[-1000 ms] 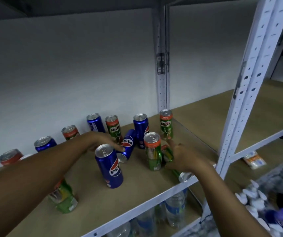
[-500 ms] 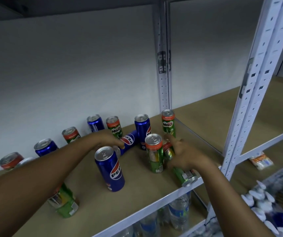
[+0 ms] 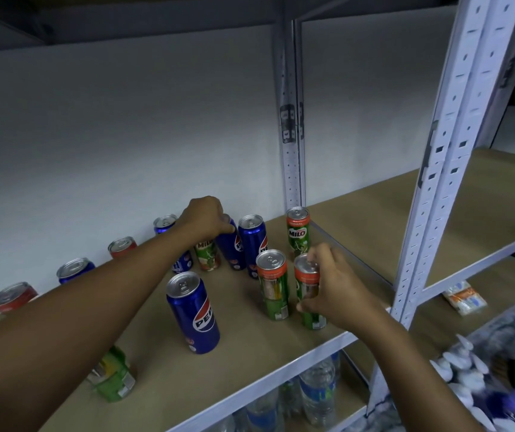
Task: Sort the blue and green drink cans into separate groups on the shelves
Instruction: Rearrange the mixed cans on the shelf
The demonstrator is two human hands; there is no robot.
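Left hand (image 3: pixel 205 218) gripping the top of a blue aluminium Pepsi can (image 3: pixel 231 249) near the wooden shelf's (image 3: pixel 162 378) back edge, right hand (image 3: pixel 332 283) clasping an upright green Milo can (image 3: pixel 309 294) near the front edge

1. Blue cans (image 3: pixel 194 313) show glossy printed metal, with bare silvery brushed tops.
2. Green cans (image 3: pixel 273 285) gleam too, smooth metal with orange bands under pale lids.
3. The shelf (image 3: pixel 250 347) board looks matt, wood-like, tan and smooth.
4. The uprights (image 3: pixel 437 188) are painted metal, satin white, punched with slots.
5. Bottles (image 3: pixel 317 391) below are clear shiny plastic.
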